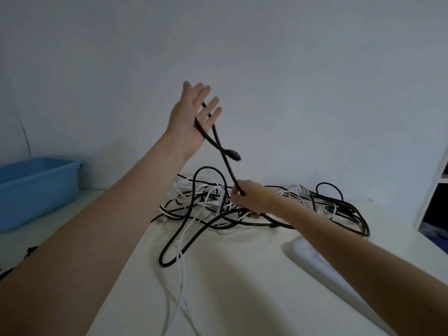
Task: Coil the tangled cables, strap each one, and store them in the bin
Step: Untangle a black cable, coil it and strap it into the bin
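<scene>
Head camera, looking forward and down across a white tabletop (242, 275) toward a plain pale wall.

The left hand (191, 122) is raised well above the tabletop, palm open, fingers (208, 103) straight and spread. A black cable (229, 166) is draped over the palm in a narrow loop; its dark plug (234, 154) dangles just below the hand. Nothing is gripped on this side; the cable only rests there.

The right hand (252, 197) sits lower, just above the tangle, with its fingers curled round the same black cable a short way down from the plug, pinching it.

The tangle of cables (242, 204) lies in the middle of the tabletop: thick black leads and thinner white ones looped over and through each other. One long black loop and a white strand trail toward the near edge.

A blue bin (36, 187) stands at the far left on a lower surface, well apart from the tangle. A flat white object (312, 255) lies near the right forearm; what it is cannot be told.

The black cable looks light, pliable and rubbery, likely springy enough to hold loose coils. The plug end seems the sensible place to take hold, since pulling mid-length would probably tighten the knots. The thin white leads look limper and more prone to snagging.
</scene>
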A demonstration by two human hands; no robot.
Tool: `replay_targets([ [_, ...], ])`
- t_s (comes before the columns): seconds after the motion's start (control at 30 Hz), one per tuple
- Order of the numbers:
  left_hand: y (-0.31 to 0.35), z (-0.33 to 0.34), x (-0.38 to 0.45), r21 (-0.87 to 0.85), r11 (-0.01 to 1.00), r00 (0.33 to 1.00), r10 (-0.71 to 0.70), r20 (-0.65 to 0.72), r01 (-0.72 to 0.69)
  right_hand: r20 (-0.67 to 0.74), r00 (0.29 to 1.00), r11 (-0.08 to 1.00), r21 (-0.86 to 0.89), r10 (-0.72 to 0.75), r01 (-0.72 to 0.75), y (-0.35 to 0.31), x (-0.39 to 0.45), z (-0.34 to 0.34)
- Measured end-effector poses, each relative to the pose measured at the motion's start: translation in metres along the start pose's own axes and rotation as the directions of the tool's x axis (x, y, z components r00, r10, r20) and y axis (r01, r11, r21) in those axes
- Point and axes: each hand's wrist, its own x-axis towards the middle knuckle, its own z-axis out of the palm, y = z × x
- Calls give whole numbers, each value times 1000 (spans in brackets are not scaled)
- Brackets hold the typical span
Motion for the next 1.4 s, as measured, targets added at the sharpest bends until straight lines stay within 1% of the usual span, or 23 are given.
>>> replay_targets([
  [0.07,6,1,7,83,996,999,20,-42,-16,-76,997,989,-145,-7,-4,-2,6,-4],
  [0.13,5,5,7,148,989,999,-6,-44,12,-128,992,940,-339,-17,-28,-7,10,-7],
  [0.2,-1,7,6,228,973,999,-35,-33,42,-151,987,894,-447,-46,-27,-10,8,-5],
  [0.27,-6,5,6,303,950,997,-68,-25,72,-121,990,880,-476,-79,12,-9,3,0],
  [0.3,-8,3,6,322,941,994,-109,-10,107,-93,991,882,-470,-93,39,-9,0,2],
  [0.4,-9,0,6,353,899,948,-306,82,260,-25,994,897,-435,-105,84,-6,-3,2],
  [0.47,-13,-1,4,485,835,930,-351,105,260,-21,992,876,-472,-122,98,-5,-3,-2],
  [0.53,-19,-2,2,586,781,935,-337,107,215,-19,985,837,-529,-174,138,-6,-5,-5],
  [0.57,-23,-4,2,606,769,938,-330,103,203,-18,978,816,-554,-209,164,-8,-6,-6],
  [0.63,-31,-5,2,574,796,950,-298,93,193,-14,962,781,-587,-271,211,-13,-9,-6],
  [0.67,-32,-3,3,503,846,965,-249,76,179,-20,957,777,-589,-289,223,-15,-9,-5],
  [0.73,-25,3,10,254,963,996,-92,-8,91,-49,951,802,-551,-306,230,-19,-10,-5],
  [0.77,-19,6,15,137,990,999,-26,-40,32,-65,947,816,-528,-316,236,-22,-10,-5],
  [0.8,-14,7,18,81,997,999,13,-42,-9,-75,942,821,-517,-327,243,-23,-9,-6],
  [0.83,-12,7,20,94,995,1000,20,-10,-19,-84,936,819,-514,-342,253,-25,-9,-8],
  [0.87,-12,6,18,173,985,999,-14,41,6,-96,928,815,-516,-360,262,-25,-9,-11],
  [0.9,-15,3,15,306,951,992,-84,96,51,-114,919,808,-524,-379,268,-25,-8,-16],
  [0.93,-20,0,10,466,880,974,-178,142,93,-131,910,798,-540,-394,268,-25,-7,-21],
  [1.0,-27,-8,0,726,680,922,-341,183,107,-154,900,768,-591,-407,246,-23,-8,-32],
  [1.07,-31,-10,-8,857,512,891,-414,188,56,-167,897,738,-638,-410,218,-20,-8,-37],
  [1.2,-44,-8,-18,959,271,869,-452,201,-81,-151,866,713,-642,-477,281,-18,-11,-35],
  [1.27,-48,-11,-17,967,232,870,-450,202,-104,-150,853,719,-620,-501,313,-18,-13,-35],
  [1.4,-45,-15,-17,973,228,869,-475,141,-33,-106,824,685,-621,-556,382,-15,-14,-35],
])
